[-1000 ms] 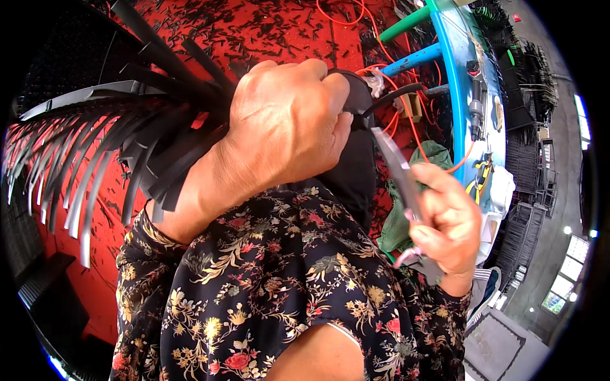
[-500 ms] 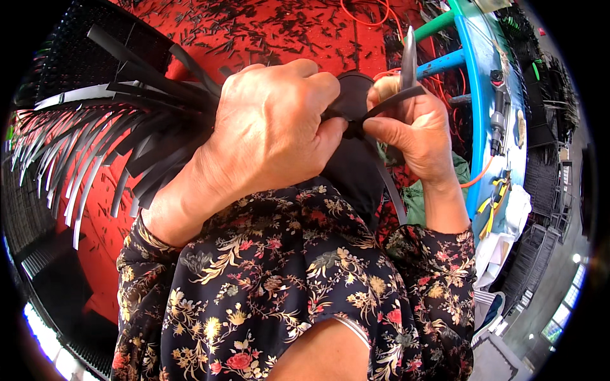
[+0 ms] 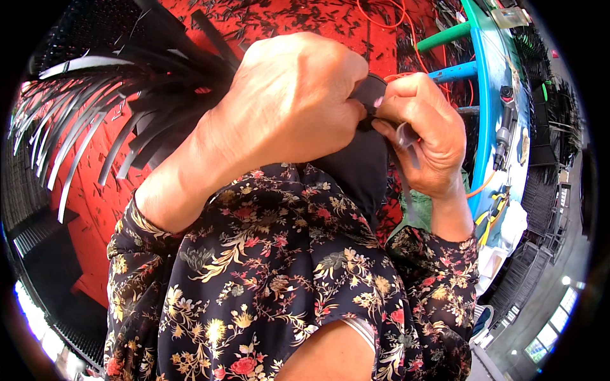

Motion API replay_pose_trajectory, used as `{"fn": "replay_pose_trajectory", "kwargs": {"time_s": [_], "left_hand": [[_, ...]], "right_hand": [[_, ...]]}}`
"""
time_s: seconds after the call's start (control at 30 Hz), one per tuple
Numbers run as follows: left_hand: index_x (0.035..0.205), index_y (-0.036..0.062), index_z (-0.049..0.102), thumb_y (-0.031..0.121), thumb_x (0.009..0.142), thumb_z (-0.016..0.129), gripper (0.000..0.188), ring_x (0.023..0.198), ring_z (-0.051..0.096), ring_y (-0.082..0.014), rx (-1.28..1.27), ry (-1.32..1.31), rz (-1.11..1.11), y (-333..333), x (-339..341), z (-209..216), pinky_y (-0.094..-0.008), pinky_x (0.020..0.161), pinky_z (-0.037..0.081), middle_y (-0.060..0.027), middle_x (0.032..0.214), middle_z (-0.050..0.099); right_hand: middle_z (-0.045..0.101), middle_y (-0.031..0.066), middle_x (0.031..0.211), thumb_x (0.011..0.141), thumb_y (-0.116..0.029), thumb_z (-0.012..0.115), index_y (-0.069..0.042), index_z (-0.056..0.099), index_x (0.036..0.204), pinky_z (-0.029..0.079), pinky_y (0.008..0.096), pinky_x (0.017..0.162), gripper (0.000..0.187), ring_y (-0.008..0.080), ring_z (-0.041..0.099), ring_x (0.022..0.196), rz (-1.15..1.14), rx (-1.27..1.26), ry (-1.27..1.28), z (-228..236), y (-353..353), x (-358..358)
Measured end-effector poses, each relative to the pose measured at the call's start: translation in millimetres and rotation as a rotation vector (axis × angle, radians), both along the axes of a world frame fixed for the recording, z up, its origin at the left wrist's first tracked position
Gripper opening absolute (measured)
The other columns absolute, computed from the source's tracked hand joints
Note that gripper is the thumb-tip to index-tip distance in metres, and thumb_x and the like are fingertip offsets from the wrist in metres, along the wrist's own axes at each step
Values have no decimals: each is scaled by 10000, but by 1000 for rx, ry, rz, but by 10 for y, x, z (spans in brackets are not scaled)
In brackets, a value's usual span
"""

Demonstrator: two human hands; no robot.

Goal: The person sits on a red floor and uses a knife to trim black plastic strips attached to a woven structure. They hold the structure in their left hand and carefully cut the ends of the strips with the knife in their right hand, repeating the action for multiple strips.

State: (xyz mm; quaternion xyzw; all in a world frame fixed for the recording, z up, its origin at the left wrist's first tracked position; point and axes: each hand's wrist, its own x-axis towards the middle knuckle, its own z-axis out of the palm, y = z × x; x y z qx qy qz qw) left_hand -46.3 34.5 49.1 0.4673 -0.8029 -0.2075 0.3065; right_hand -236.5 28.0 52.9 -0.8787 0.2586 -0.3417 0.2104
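Note:
My left hand [image 3: 295, 95] is closed around the gathered end of a bundle of flat black strips [image 3: 159, 82]. Their long loose ends fan out to the left and catch the light. Close against it, my right hand [image 3: 429, 133] pinches a black strip [image 3: 406, 135] between thumb and fingers. A curled, shiny length of this strip shows at the palm, and it seems to hang on below the hand. Where the strip meets the bundle, my fingers hide most of it. Both hands are held above my dark-covered lap [image 3: 356, 168].
Short black offcuts lie scattered over the red floor [image 3: 254, 22]. At the right stands a blue and green metal frame [image 3: 483, 95], with a dark tool [image 3: 504, 130] and yellow-handled cutters [image 3: 494, 216] beside it. An orange cord [image 3: 413, 38] loops behind. Dark woven pieces [image 3: 89, 32] stand at far left.
My right hand has turned inward and closed over the strip, whose long pointed end no longer stands up. My left hand has shifted slightly right and up with the bundle.

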Motion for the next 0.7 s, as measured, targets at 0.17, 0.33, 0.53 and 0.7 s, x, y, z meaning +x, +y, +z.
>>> {"fn": "replay_pose_trajectory", "kwargs": {"time_s": [0.17, 0.33, 0.53, 0.7], "left_hand": [[654, 38, 560, 146, 642, 673, 156, 631, 574, -337, -15, -28, 11, -3, 20, -10, -402, 549, 444, -134, 626, 554], [633, 25, 607, 152, 609, 646, 135, 623, 602, -351, -33, -37, 81, -29, 7, 61, -425, 556, 480, -175, 605, 576], [645, 17, 548, 145, 653, 664, 173, 652, 591, -365, 62, -37, 16, -81, 79, 277, -423, 596, 469, -169, 615, 568], [620, 16, 535, 129, 654, 640, 158, 660, 599, -374, 17, -7, -26, -91, 121, 236, -439, 608, 475, -183, 615, 574]], "right_hand": [[501, 107, 760, 554, 71, 598, -15, 510, 724, 442, 345, 523, 210, 304, 552, 649, 142, -49, 196, 142, -108, 95], [510, 111, 764, 560, 54, 601, -14, 502, 727, 449, 361, 535, 205, 312, 555, 661, 259, -110, 267, 280, -284, 152], [535, 95, 748, 701, 26, 640, 3, 564, 801, 432, 297, 576, 128, 242, 533, 636, 173, 338, 55, 121, -407, 40], [563, 90, 768, 690, 13, 655, 8, 580, 799, 436, 253, 580, 132, 205, 555, 632, 123, 385, -19, 68, -380, 46]]}}
